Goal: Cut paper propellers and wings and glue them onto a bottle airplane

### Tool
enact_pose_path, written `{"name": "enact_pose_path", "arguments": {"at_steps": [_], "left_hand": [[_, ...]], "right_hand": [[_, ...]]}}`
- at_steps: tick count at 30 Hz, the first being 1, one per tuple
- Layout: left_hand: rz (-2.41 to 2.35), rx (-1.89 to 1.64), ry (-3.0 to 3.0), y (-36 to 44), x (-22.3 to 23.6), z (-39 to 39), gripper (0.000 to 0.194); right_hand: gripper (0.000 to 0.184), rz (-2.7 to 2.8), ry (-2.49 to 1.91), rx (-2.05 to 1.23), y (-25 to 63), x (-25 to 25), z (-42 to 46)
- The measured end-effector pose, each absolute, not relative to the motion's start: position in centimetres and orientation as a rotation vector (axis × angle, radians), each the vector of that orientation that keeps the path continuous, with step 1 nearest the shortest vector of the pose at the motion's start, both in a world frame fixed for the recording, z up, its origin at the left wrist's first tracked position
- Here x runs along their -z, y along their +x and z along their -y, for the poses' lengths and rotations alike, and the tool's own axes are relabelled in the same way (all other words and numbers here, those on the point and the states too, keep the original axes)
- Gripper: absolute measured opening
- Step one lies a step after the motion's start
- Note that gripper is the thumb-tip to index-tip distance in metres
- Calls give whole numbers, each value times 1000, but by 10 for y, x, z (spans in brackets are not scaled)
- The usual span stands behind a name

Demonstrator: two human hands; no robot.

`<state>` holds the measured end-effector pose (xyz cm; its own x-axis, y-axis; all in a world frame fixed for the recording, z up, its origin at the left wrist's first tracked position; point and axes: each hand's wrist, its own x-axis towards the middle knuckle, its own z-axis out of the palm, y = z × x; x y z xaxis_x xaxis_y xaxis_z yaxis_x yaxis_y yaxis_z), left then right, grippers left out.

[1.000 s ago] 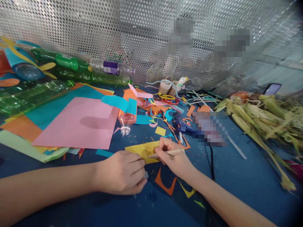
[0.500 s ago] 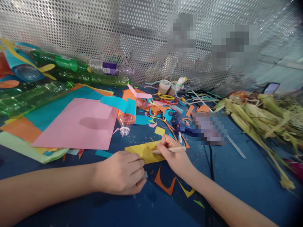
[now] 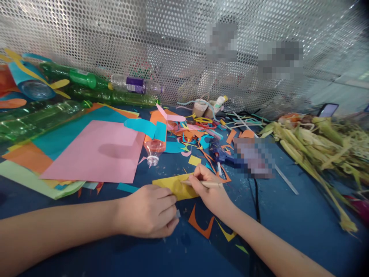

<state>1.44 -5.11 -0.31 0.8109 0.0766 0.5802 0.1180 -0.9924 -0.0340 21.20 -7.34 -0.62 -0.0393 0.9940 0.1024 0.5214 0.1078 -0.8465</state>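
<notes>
A strip of yellow paper (image 3: pixel 165 182) lies on the blue table, with a faint curved mark near its middle. My left hand (image 3: pixel 148 211) is closed, its curled fingers pressing on the strip's lower left part. In my right hand (image 3: pixel 211 192) a pale wooden pencil (image 3: pixel 213 184) is pinched, its tip touching the paper beside the mark. Just behind the strip stands a cut clear bottle top (image 3: pixel 152 159), neck down, with orange and blue paper on it. A small yellow paper square (image 3: pixel 195 160) lies above my right hand.
Coloured sheets, a pink sheet (image 3: pixel 95 154) uppermost, lie at left by green bottles (image 3: pixel 43 119). A blue glue gun (image 3: pixel 223 156) with a black cord (image 3: pixel 256 196) sits beyond my right hand, near scissors (image 3: pixel 205 122). Corn husks (image 3: pixel 311 150) fill the right; paper scraps (image 3: pixel 201 225) lie in front.
The pencil tip has moved slightly up and left along the yellow paper, with my right hand shifting a little. A rounder mark shows there. My left hand stays in place.
</notes>
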Motion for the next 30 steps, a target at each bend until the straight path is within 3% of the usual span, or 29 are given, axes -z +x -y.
{"name": "enact_pose_path", "arguments": {"at_steps": [9, 14, 20, 24, 30], "left_hand": [[148, 930, -2932, 15, 0, 50, 16], [121, 919, -2968, 14, 1, 49, 14], [115, 968, -2977, 14, 1, 49, 10], [77, 1021, -2980, 14, 0, 49, 10], [-205, 1078, -3076, 8, -6, 48, 13]], "right_hand": [[26, 1546, -1392, -978, 212, 9, 74], [12, 1414, -1358, -705, 221, 0, 70], [7, 1730, -1544, -578, 230, -1, 72], [20, 1781, -1552, -658, 231, 2, 75], [18, 1841, -1454, -577, 232, 4, 71]]}}
